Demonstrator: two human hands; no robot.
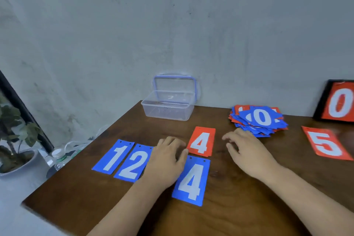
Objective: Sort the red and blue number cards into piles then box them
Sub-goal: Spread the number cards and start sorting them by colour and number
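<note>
Blue cards 1 (113, 157), 2 (132, 163) and 4 (191, 181) lie face up in a row on the brown table (239, 197). My left hand (166, 157) lies flat between the 2 and the 4, hiding whatever is under it, its thumb touching the red 4 (201, 142). My right hand (247, 151) hovers with loosely bent fingers, holding nothing, just in front of a mixed red and blue pile (258, 119) topped by a blue 0. A red 5 (326, 143) lies at the right. A clear open box (168, 108) stands by the wall.
A black-framed red 0 (339, 101) leans against the wall at the far right. Off the table's left edge are a potted plant (15, 140), a water bottle (58, 157) and clear plastic. The grey wall backs the table.
</note>
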